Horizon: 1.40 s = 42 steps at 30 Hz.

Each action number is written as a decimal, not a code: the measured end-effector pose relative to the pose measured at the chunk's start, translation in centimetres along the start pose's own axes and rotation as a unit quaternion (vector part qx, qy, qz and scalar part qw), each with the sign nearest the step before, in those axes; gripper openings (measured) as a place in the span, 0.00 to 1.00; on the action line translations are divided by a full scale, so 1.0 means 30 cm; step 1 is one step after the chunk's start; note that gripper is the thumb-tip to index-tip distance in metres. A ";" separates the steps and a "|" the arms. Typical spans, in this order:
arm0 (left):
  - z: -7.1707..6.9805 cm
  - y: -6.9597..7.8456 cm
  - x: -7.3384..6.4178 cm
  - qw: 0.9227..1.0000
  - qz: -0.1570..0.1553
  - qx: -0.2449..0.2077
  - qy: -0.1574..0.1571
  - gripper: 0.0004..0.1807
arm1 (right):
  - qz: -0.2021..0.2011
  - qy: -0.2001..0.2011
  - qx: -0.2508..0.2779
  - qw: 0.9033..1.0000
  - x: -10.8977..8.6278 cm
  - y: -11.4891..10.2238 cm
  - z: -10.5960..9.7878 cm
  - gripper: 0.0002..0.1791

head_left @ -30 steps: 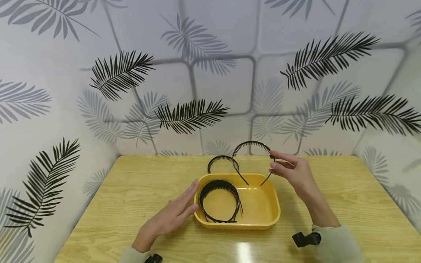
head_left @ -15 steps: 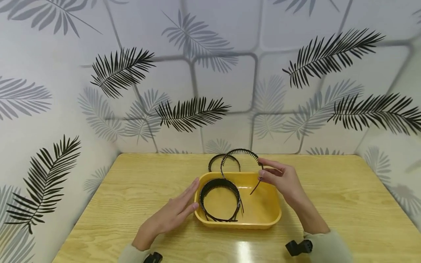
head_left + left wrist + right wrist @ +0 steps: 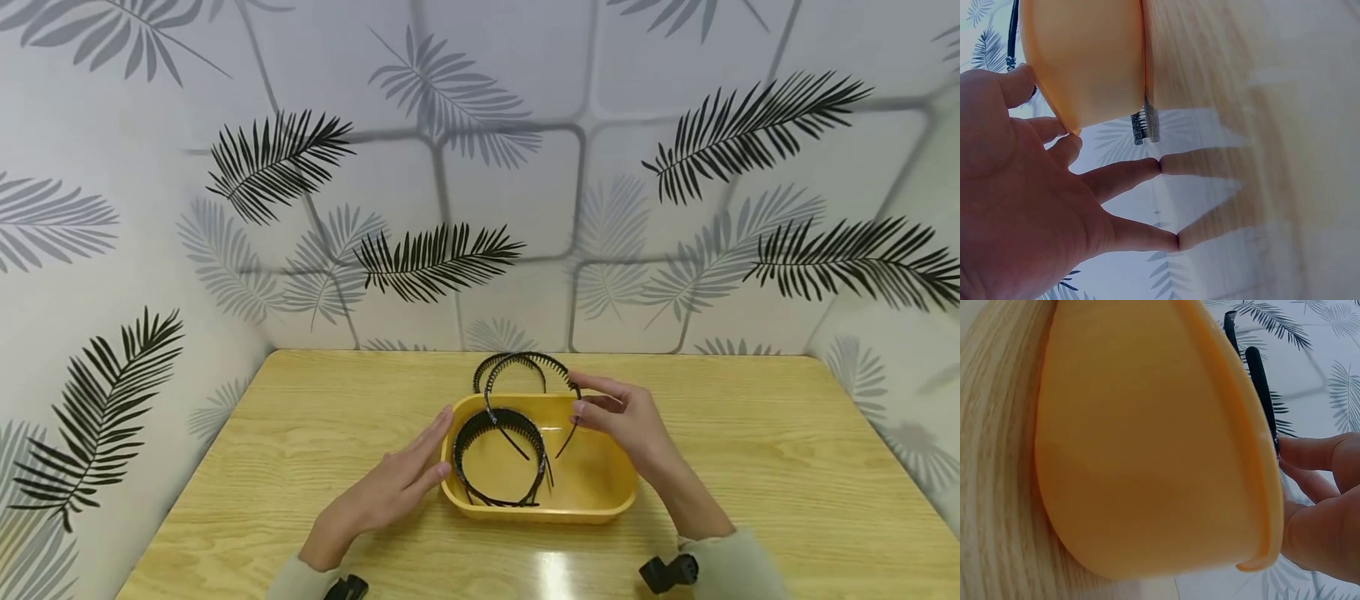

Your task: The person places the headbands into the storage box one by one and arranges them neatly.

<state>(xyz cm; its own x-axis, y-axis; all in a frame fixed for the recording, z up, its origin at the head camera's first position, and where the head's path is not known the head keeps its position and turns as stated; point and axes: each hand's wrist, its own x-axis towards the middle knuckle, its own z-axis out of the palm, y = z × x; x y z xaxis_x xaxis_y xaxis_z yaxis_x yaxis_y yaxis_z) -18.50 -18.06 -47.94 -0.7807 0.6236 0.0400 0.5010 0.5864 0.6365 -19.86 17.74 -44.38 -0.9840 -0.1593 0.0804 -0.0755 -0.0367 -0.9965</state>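
A black toothed headband [image 3: 567, 438] is pinched between the thumb and fingers of my right hand [image 3: 626, 421], its arch up and its two ends pointing down over the yellow tray [image 3: 540, 515]. Several similar headbands [image 3: 467, 435] stand bunched together in the tray's left half. My left hand [image 3: 386, 496] rests against the tray's left side with fingers extended. In the left wrist view, that hand's thumb [image 3: 1019, 84] touches the rim, and two spread fingertips meet the table. The right wrist view shows the held band's dark end [image 3: 1260, 378] above the rim.
Another black headband [image 3: 478, 379] stands on the wooden table [image 3: 337, 400] just behind the tray, partly hidden by it. A leaf-patterned wall [image 3: 510, 192] rises at the table's back edge. The tray's right half shows bare bottom [image 3: 592, 479].
My right hand has moved left and downward with the headband, from over the tray's right half to beside the bunched headbands. The left hand and tray have stayed nearly still.
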 end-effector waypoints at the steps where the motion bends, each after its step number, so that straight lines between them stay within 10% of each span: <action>1: 0.002 -0.001 -0.001 1.000 0.000 -0.001 -0.001 0.37 | 0.002 -0.002 0.003 1.000 -0.002 0.005 0.003 0.27; 42: -0.002 0.012 -0.004 1.000 -0.008 0.010 0.003 0.37 | 0.045 -0.047 -0.037 0.997 -0.026 0.075 0.143 0.23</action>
<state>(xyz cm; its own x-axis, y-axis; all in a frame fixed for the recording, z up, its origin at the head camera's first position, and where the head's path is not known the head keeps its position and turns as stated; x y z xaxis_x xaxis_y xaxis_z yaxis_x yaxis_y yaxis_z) -18.26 -17.95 -47.67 -0.7904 0.6116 0.0346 0.4963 0.6063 0.6214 -18.56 13.54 -46.58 -0.9680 -0.2507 -0.0106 -0.0033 0.0549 -0.9985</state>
